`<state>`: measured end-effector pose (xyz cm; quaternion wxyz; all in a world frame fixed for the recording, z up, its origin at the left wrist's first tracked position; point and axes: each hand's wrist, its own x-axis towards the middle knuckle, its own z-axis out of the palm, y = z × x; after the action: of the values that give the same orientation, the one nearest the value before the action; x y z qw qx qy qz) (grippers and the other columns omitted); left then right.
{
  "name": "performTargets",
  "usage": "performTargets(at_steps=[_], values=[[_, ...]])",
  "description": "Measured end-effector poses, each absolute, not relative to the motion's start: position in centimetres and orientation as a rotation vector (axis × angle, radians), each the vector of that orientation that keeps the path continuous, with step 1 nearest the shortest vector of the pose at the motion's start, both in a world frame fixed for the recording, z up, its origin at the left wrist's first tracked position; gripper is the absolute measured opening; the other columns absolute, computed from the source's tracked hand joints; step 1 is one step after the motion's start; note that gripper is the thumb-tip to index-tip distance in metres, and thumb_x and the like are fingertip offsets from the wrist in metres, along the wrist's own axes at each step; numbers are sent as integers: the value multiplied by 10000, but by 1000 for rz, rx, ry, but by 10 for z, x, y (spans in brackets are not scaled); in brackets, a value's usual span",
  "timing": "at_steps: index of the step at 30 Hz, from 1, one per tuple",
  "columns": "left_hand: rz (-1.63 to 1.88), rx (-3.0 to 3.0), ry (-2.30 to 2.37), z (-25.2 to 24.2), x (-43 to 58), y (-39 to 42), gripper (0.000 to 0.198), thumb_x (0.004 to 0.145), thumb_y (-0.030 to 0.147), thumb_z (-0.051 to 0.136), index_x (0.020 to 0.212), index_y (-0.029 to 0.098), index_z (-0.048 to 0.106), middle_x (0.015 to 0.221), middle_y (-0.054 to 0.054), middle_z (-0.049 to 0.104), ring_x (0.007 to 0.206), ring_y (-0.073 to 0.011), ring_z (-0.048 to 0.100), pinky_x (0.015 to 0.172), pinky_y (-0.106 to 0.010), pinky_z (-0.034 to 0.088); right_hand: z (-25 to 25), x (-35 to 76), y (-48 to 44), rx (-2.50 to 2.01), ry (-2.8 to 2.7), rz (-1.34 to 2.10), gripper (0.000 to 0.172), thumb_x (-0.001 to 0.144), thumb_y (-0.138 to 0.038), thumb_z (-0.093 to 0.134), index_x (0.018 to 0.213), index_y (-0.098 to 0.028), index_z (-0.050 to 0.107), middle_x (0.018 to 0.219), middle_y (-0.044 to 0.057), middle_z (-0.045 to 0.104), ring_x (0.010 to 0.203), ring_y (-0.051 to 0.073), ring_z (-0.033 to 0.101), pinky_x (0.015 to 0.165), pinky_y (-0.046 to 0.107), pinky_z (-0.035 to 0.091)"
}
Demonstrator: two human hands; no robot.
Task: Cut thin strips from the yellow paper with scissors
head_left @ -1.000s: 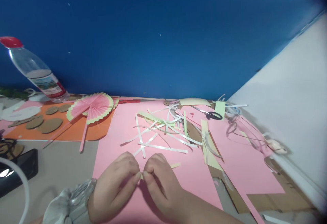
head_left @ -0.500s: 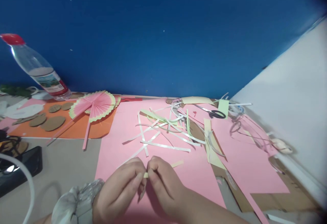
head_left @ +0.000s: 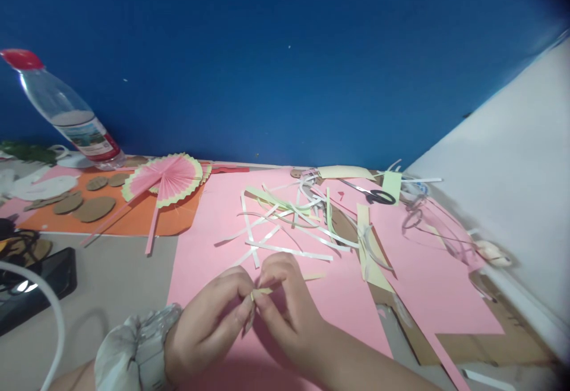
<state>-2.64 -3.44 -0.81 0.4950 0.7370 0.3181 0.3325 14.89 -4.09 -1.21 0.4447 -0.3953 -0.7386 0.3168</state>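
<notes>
Fingertips together, my left hand (head_left: 218,314) and my right hand (head_left: 291,314) pinch a small pale yellow paper strip (head_left: 263,291) between them. Its end shows between the fingers; the rest is hidden. Both hands hover over a large pink paper sheet (head_left: 205,207). Just past my right hand lies another pale yellow strip (head_left: 315,276). Beyond my hands, thin white paper strips (head_left: 289,250) and several light green ones are scattered in a loose tangle.
Black-handled scissors (head_left: 380,196) lie at the back right. A pink folded paper fan (head_left: 178,178) rests on orange paper (head_left: 164,224), near cardboard discs (head_left: 94,208). A water bottle (head_left: 84,129) leans at back left. A dark phone (head_left: 62,275) and white cable (head_left: 56,319) are at left.
Both hands have risen slightly. The right fingers have opened up a little around the yellow strip, so more of it shows, now angled toward the right.
</notes>
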Motion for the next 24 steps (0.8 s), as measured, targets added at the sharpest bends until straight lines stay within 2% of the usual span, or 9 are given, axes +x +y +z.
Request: performTargets(at_steps=[6, 11, 17, 24], values=[[744, 1823, 900, -14, -25, -34, 256, 983, 252, 339, 775, 206, 482, 752, -17, 537, 715, -152, 520, 697, -296, 421, -7, 149, -40, -1083, -1976, 754, 151, 929, -155, 380, 810, -210, 455, 879, 33, 485, 859, 206, 465, 806, 415, 361], [726, 1781, 970, -17, -26, -34, 269, 986, 287, 332, 778, 201, 480, 755, -17, 545, 695, -150, 525, 686, -292, 418, -8, 147, -38, -1059, -2010, 766, 156, 885, -129, 371, 804, -200, 484, 877, 54, 483, 847, 220, 455, 781, 433, 363], [740, 1724, 980, -13, -24, -33, 318, 992, 295, 320, 734, 201, 479, 703, -7, 543, 657, -142, 528, 678, -283, 418, -9, 147, -36, -956, -1999, 864, 270, 920, -93, 299, 783, -199, 506, 896, 83, 490, 903, 233, 457, 795, 423, 398], [766, 1747, 951, -13, -24, -33, 307, 984, 289, 343, 719, 198, 470, 695, -11, 542, 655, -142, 520, 673, -283, 410, -11, 148, -37, -894, -1968, 867, 208, 904, -88, 343, 834, -207, 499, 900, 83, 496, 909, 237, 468, 757, 410, 416]])
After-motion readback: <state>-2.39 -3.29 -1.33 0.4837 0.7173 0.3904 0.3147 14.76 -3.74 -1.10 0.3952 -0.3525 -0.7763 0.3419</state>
